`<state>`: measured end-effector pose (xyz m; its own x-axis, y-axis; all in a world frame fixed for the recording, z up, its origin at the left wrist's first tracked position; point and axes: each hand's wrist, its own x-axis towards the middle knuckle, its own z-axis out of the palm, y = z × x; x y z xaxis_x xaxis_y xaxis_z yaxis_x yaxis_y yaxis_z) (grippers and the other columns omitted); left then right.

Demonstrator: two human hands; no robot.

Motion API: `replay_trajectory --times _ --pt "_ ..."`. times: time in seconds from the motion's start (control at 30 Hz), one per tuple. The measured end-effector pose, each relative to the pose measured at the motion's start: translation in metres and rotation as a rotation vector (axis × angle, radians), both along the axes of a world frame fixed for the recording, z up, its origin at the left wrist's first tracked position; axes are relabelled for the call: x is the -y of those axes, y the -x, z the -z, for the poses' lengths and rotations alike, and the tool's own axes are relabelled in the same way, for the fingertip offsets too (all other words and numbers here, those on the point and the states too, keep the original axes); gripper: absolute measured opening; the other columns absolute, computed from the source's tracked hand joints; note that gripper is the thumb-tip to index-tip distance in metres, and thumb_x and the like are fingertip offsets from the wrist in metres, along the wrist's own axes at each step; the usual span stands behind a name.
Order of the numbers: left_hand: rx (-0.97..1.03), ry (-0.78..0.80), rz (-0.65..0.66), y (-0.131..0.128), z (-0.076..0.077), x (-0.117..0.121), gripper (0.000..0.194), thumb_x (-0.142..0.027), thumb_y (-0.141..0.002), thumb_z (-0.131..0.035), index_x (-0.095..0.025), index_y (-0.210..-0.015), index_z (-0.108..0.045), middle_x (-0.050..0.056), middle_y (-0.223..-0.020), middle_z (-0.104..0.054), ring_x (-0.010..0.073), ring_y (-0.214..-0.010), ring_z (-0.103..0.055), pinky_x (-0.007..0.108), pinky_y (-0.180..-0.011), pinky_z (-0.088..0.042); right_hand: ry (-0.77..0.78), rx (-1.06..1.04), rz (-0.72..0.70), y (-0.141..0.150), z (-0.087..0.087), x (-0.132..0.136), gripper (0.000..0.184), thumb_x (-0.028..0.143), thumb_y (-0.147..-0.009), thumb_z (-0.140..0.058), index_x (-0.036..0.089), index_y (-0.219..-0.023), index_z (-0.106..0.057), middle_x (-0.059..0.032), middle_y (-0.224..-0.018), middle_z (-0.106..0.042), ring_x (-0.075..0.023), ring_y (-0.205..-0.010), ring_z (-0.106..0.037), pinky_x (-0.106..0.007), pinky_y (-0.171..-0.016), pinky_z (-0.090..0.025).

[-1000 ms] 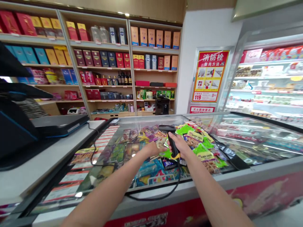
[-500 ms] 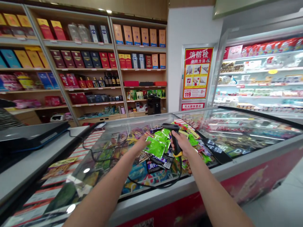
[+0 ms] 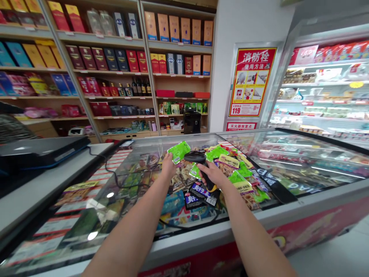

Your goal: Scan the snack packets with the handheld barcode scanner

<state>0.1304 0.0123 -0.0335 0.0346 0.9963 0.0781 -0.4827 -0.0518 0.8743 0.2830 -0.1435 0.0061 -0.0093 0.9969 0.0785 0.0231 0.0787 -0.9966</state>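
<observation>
My left hand (image 3: 168,164) pinches a bright green snack packet (image 3: 178,151) and holds it up above the glass lid of a chest freezer (image 3: 201,234). My right hand (image 3: 213,176) grips a black handheld barcode scanner (image 3: 198,161) by its handle, its head right beside the green packet. The scanner's black cable (image 3: 173,225) loops across the glass towards me. Under and to the right of my hands lies a pile of snack packets (image 3: 239,179), green, yellow and dark ones, spread on the glass.
A white counter (image 3: 43,188) on the left carries a dark till device (image 3: 37,152) with a cable. Wooden shelves (image 3: 115,69) of boxed goods and bottles fill the back wall. A red fire-hydrant poster (image 3: 251,82) hangs beside an open refrigerated display (image 3: 325,88) at right.
My left hand picked a green packet out of the pile and raised it forward and up beside the scanner head. The right hand kept hold of the scanner. The camera shifted slightly.
</observation>
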Motion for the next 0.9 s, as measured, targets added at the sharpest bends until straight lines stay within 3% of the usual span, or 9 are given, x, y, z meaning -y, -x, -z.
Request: replay_trajectory --times 0.23,0.43,0.6,0.9 --pt "0.036 0.027 0.005 -0.006 -0.008 0.005 0.026 -0.037 -0.076 -0.06 -0.021 -0.095 -0.055 -0.001 -0.077 -0.062 0.0146 -0.068 -0.063 0.03 -0.065 -0.052 0.055 0.015 -0.038 -0.004 0.003 0.007 0.031 0.047 -0.078 -0.061 0.021 -0.081 -0.045 0.0062 -0.056 -0.053 -0.0086 -0.039 -0.047 -0.021 -0.036 -0.041" --pt "-0.019 0.047 0.026 -0.01 -0.012 0.017 0.03 -0.039 -0.076 -0.061 -0.02 -0.099 -0.056 0.0 -0.083 -0.062 0.0104 -0.062 -0.058 0.022 -0.054 -0.046 0.06 0.05 -0.077 -0.004 0.005 0.007 0.033 0.049 -0.078 -0.061 0.021 -0.077 -0.043 0.0056 -0.056 -0.053 -0.0081 -0.039 -0.047 -0.021 -0.036 -0.04" --pt "-0.012 0.073 0.026 -0.011 -0.017 0.025 0.025 -0.034 -0.08 -0.057 -0.021 -0.101 -0.056 0.001 -0.089 -0.063 0.0117 -0.066 -0.06 0.023 -0.054 -0.046 0.057 0.056 -0.077 -0.005 0.008 0.006 0.037 0.052 -0.076 -0.062 0.021 -0.077 -0.043 0.0058 -0.056 -0.053 -0.0072 -0.038 -0.046 -0.021 -0.036 -0.041" --pt "0.005 0.104 0.034 -0.006 -0.018 0.019 0.025 -0.036 -0.079 -0.059 -0.02 -0.098 -0.056 0.001 -0.079 -0.061 0.0145 -0.063 -0.059 0.028 -0.058 -0.048 0.098 -0.017 -0.062 -0.001 -0.002 0.012 0.041 0.055 -0.071 -0.066 0.021 -0.078 -0.044 0.0062 -0.055 -0.053 -0.0072 -0.037 -0.045 -0.021 -0.035 -0.039"
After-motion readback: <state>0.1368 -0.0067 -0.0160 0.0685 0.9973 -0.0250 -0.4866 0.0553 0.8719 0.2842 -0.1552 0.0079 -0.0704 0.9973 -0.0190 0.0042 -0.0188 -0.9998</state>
